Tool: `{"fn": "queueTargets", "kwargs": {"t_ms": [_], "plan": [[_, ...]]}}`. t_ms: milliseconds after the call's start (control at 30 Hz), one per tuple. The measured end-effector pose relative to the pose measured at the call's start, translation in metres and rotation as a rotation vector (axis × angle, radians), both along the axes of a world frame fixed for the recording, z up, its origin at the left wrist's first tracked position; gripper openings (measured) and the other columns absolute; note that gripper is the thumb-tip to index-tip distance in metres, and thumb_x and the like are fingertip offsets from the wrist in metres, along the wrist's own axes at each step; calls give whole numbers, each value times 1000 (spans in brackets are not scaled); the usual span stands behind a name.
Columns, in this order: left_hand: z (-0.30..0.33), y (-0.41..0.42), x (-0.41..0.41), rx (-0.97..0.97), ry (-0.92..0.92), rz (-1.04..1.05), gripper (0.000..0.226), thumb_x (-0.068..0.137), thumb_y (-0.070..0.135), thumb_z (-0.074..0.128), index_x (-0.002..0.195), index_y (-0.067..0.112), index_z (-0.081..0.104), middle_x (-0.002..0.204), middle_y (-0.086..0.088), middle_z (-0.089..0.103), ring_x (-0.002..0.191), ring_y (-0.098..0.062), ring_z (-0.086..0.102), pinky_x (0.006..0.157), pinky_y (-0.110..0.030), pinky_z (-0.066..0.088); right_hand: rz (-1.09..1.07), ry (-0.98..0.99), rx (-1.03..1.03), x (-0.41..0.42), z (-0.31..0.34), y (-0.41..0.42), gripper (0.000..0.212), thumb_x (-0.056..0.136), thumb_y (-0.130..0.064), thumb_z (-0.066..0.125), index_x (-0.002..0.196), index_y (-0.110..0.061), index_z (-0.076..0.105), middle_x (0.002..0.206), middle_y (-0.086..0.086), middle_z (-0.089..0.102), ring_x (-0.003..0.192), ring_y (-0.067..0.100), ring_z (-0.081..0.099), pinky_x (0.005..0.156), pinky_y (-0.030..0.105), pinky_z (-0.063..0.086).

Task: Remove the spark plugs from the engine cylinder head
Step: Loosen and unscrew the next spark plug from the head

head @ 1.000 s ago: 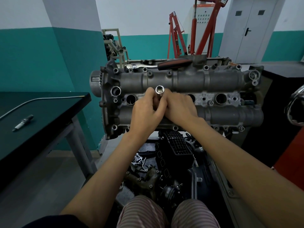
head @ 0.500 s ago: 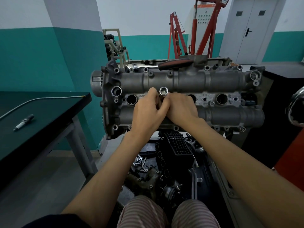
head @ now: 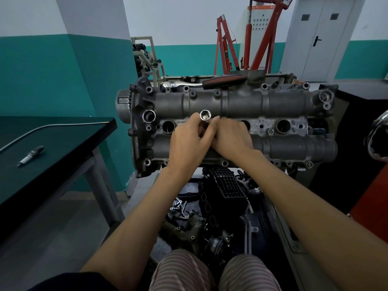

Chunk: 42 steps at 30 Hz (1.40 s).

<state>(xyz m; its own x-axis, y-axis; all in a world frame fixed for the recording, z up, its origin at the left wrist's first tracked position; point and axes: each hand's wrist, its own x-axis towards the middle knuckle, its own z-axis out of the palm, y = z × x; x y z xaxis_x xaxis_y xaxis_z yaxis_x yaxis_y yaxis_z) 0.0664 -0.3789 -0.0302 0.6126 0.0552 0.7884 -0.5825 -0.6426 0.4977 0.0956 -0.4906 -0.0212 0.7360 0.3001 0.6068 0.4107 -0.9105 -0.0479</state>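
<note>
both hands grip the socket — cylinder head.

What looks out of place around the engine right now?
The chrome ratchet with the red-black handle lies loose along the far edge of the grey cylinder head, where it could slide off. Both hands grip the silver socket.

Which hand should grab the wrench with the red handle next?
Probably the right. The ratchet wrench lies along the far edge of the cylinder head, its red grip toward the right. The right hand is nearer it, while the left hand can steady the socket.
</note>
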Motion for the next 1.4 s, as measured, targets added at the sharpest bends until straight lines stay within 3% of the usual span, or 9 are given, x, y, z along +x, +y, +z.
{"fn": "queueTargets", "kwargs": {"t_ms": [267,400,533,667,800,967,1100,1233,1400], "plan": [[-1,1,1,-8,11,-2,32,94,27,53,69,7,51,47,8,38,45,-12,40,48,-18,31,27,-21,46,0,-1,0,28,89,-37,43,100,-13,51,83,10,66,79,32,61,58,32,25],[3,-1,0,-28,-1,-21,48,91,36,58,60,-1,53,44,-3,43,46,-22,42,52,-32,37,-2,12,22,-1,1,0,26,88,-36,44,85,-15,58,80,9,66,78,29,60,58,30,26],[0,-1,-3,-4,-9,-14,41,91,34,57,64,4,49,50,-5,47,51,-19,46,53,-31,37,-20,18,8,-3,1,1,21,90,-29,41,74,-17,47,81,11,65,73,31,59,57,31,26],[-2,0,-3,8,3,-27,29,91,26,53,76,2,51,52,2,45,58,-17,47,50,-23,33,-4,-5,-6,-1,-1,0,17,91,-28,42,92,-12,48,84,11,63,74,32,60,56,31,25],[-2,-1,-1,1,24,-7,36,93,28,52,62,14,43,46,5,38,53,-13,44,47,-20,30,23,-6,43,-1,-2,1,25,90,-33,42,102,-11,46,83,11,64,74,32,60,56,32,27],[2,-2,-2,-34,14,-24,48,92,36,56,53,18,36,44,4,39,44,-12,36,48,-25,32,17,12,55,-5,1,1,17,88,-35,42,78,-21,43,79,9,66,76,30,61,58,30,26],[-2,-1,-3,-6,2,-10,39,92,33,55,65,6,47,50,-1,45,50,-16,44,50,-27,35,-14,38,22,-2,2,1,21,90,-27,42,70,-21,38,79,8,64,75,31,60,58,31,26],[-3,-1,-2,0,-5,-13,27,90,27,52,76,4,48,52,6,43,56,-14,46,49,-18,31,2,37,21,2,-1,1,14,90,-31,42,83,-19,41,83,7,64,76,31,60,59,32,27],[-3,-1,0,15,20,7,33,93,28,52,64,15,41,50,5,40,53,-12,43,49,-19,30,20,1,50,1,-2,1,21,88,-35,44,95,-16,48,82,8,65,76,32,60,58,32,25]]}}
